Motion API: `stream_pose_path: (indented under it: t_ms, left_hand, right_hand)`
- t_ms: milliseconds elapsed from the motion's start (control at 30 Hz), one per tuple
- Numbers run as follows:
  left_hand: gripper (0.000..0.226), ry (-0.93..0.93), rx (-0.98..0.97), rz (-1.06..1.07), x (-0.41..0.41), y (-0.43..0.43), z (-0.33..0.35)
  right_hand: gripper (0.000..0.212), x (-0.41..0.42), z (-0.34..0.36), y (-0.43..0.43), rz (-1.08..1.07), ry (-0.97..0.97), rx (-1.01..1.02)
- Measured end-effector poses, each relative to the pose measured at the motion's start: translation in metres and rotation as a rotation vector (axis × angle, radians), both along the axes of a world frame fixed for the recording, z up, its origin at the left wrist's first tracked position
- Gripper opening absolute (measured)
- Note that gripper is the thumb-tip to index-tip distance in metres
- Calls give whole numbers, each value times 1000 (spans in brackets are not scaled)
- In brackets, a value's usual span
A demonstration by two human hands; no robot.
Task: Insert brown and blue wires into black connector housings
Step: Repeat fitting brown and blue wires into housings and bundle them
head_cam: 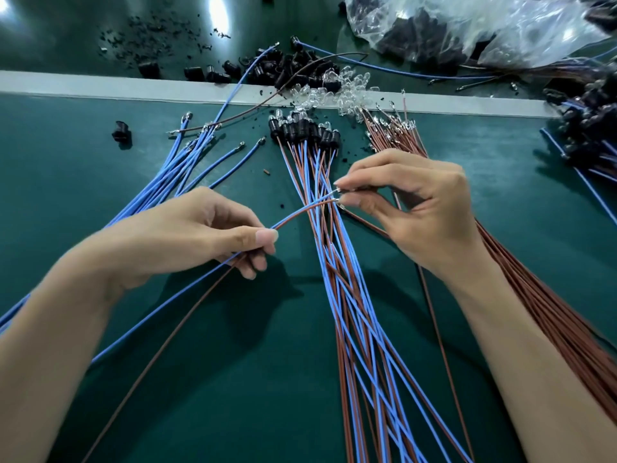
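Note:
My left hand (207, 228) pinches one blue wire (160, 305) and one brown wire (157, 349) together between thumb and fingers. Their metal-tipped ends reach right to my right hand (410, 202), whose thumb and forefinger pinch the tips at about the middle of the view. What else my right hand holds is hidden by its fingers. Below the hands lies a bundle of finished blue-and-brown wire pairs (350, 295), ending in black connector housings (303, 130) with clear bulbs.
Loose blue wires (187, 162) fan out at the left, loose brown wires (534, 295) at the right. Spare black housings (293, 66) and clear bulbs (337, 90) lie by a grey strip (100, 85). A plastic bag (467, 28) sits at the top right.

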State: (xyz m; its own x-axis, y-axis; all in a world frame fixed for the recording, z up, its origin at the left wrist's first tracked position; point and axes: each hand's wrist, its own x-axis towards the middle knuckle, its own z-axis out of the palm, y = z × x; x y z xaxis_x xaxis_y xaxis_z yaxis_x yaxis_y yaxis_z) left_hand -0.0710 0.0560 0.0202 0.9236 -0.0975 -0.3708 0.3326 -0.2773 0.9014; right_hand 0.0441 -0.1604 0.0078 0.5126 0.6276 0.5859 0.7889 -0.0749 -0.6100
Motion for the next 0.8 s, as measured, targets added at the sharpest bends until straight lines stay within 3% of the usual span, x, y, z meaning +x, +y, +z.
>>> stream_pose_path:
  t_ms: [133,233,433,633,800]
  left_hand:
    - [44,70,70,-80,-2,9,-1]
    - [38,105,93,-142,-4,17,-2]
    - [34,-102,28,-61,-3,12,-5]
    - [27,-79,-102,-150,-5,1,-5]
    - [30,-113,-84,-151,-4,-1,-3]
  right_hand:
    - [16,0,0,-1,-7,11,4]
    - [16,1,-1,-2,-22,24,14]
    - [20,0,-2,-1,29,85,22]
    - [24,-5,-3,2,98,119,24]
    - [24,-8,-1,2,142,158,22]
